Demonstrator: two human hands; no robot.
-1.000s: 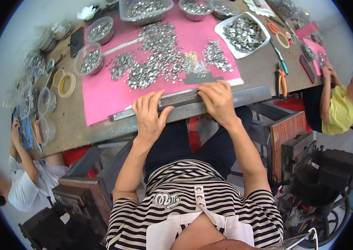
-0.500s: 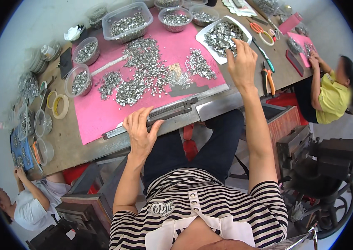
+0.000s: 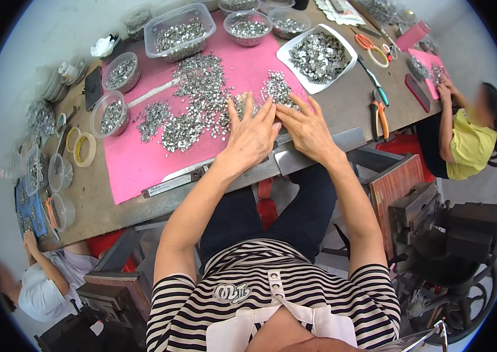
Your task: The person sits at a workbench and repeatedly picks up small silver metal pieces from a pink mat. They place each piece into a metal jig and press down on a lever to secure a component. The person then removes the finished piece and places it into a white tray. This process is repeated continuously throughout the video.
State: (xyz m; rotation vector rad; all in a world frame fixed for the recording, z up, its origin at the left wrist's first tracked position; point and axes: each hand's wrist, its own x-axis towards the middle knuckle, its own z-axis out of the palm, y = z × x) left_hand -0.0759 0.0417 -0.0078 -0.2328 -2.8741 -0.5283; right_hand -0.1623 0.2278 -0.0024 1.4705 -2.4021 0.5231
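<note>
Both hands are close together over the front edge of the pink mat point(image 3: 137, 170). My left hand point(image 3: 251, 139) has its fingers spread over the small metal pieces. Beside it, my right hand point(image 3: 309, 134) also has stretched fingers, and the inner fingertips of the two hands nearly meet. Anything tiny under those fingertips is hidden. Around them lie a large heap of small silvery metal pieces point(image 3: 201, 88) and a smaller pile point(image 3: 276, 86). A long metal bar point(image 3: 172, 185) runs along the mat's edge, partly covered by my left hand and forearm.
A white dish point(image 3: 319, 56) of metal pieces stands at right, near orange-handled pliers point(image 3: 379, 114) and orange scissors point(image 3: 366, 42). Filled clear tubs point(image 3: 179, 38) line the back. Tape rolls point(image 3: 85, 149) lie left. Co-workers sit at left point(image 3: 43, 287) and right point(image 3: 471, 138).
My right hand has left the white dish and come down and left to the mat's front edge. My left hand has moved right and forward from the metal bar to meet it.
</note>
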